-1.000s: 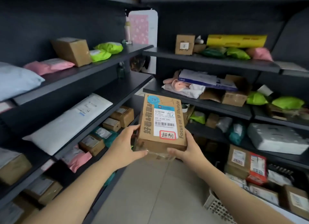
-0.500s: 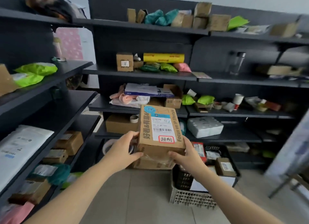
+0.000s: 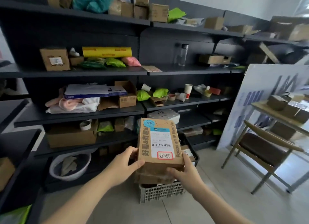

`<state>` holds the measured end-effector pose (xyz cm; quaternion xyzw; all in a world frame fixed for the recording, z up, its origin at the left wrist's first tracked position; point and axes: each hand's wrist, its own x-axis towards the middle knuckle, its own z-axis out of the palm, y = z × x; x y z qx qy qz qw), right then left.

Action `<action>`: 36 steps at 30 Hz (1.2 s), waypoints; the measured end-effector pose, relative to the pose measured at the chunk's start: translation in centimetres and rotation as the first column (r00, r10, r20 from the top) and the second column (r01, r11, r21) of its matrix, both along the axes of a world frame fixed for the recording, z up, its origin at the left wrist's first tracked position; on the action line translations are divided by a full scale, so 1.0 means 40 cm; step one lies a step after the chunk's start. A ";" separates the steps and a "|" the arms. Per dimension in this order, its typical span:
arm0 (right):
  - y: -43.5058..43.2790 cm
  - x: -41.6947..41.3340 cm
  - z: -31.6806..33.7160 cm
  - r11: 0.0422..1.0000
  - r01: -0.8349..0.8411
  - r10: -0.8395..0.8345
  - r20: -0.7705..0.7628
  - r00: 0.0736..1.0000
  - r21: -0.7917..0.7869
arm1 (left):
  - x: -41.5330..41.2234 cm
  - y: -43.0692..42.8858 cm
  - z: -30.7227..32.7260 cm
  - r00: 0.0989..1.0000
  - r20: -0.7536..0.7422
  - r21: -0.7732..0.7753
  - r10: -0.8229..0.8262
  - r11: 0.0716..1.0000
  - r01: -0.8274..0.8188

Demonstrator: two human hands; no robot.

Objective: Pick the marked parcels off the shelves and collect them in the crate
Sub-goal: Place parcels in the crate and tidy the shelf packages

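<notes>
Gripping marked parcel [image 3: 159, 140], left hand [image 3: 124, 165] and right hand [image 3: 184, 172] curled round its sides — now carried over the crate [image 3: 160, 192]

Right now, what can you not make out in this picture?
Most of the crate inside: head view, hidden by the parcel.
Small print on the parcel's white label: head view, too small and blurred.
Fingers of the right hand: head view, behind the parcel.

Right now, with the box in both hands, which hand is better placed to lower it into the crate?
Probably the right hand: it cups the bottom corner of the box, right above the crate. The left hand grips the side edge, left of the crate.
</notes>
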<state>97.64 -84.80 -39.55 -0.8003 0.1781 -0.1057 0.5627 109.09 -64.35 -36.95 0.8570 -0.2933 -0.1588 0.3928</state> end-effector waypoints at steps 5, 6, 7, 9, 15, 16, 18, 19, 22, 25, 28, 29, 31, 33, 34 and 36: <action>-0.151 0.054 -0.015 1.000 0.014 -0.015 0.056 0.998 0.021 | 0.063 -0.172 -0.007 1.000 0.006 0.012 -0.014 1.000 0.014; -0.186 0.067 -0.020 1.000 0.009 -0.011 0.055 0.998 0.028 | 0.077 -0.206 -0.014 1.000 -0.004 0.019 -0.007 1.000 0.007; -0.224 0.081 -0.025 0.999 0.002 -0.003 0.050 0.999 0.039 | 0.092 -0.243 -0.024 1.000 -0.015 0.027 0.004 1.000 -0.004; -0.301 0.108 -0.034 0.997 -0.024 0.021 0.045 0.999 0.071 | 0.120 -0.316 -0.048 0.999 -0.034 0.042 0.020 0.999 -0.019; -0.504 0.207 -0.080 0.968 -0.013 0.022 -0.032 0.999 0.252 | 0.195 -0.524 -0.093 0.979 -0.151 0.008 0.139 0.990 -0.139; -0.531 0.225 -0.095 0.957 -0.005 0.020 -0.051 0.999 0.289 | 0.205 -0.555 -0.099 0.974 -0.166 0.003 0.153 0.988 -0.155; -0.574 0.259 -0.130 0.934 0.011 0.026 -0.098 0.995 0.356 | 0.219 -0.609 -0.116 0.972 -0.168 0.006 0.166 0.986 -0.167; -0.592 0.276 -0.151 0.925 0.015 0.035 -0.126 0.991 0.379 | 0.224 -0.633 -0.130 0.977 -0.131 0.013 0.168 0.986 -0.168; -0.640 0.329 -0.210 0.912 0.015 0.079 -0.210 0.974 0.410 | 0.251 -0.700 -0.176 0.985 0.003 0.066 0.171 0.983 -0.171; -0.690 0.392 -0.270 0.908 0.030 0.109 -0.303 0.947 0.419 | 0.311 -0.762 -0.233 0.983 0.050 0.126 0.174 0.976 -0.179; -0.730 0.457 -0.338 0.897 0.076 0.098 -0.364 0.926 0.435 | 0.383 -0.814 -0.308 0.989 0.067 0.187 0.133 0.972 -0.144; -0.741 0.481 -0.363 0.897 0.091 0.094 -0.388 0.917 0.432 | 0.411 -0.829 -0.339 0.990 0.060 0.205 0.124 0.970 -0.134; -0.765 0.540 -0.421 0.900 0.102 0.101 -0.428 0.898 0.424 | 0.473 -0.856 -0.403 0.994 0.043 0.245 0.103 0.963 -0.110; -0.786 0.611 -0.485 0.899 0.111 0.108 -0.460 0.881 0.424 | 0.539 -0.883 -0.463 0.995 0.032 0.287 0.089 0.953 -0.095; -0.797 0.650 -0.519 0.897 0.122 0.106 -0.475 0.874 0.424 | 0.574 -0.896 -0.493 0.995 0.026 0.302 0.091 0.949 -0.095; -0.812 0.722 -0.585 0.899 0.141 0.105 -0.517 0.849 0.414 | 0.643 -0.921 -0.547 0.995 0.004 0.328 0.096 0.940 -0.092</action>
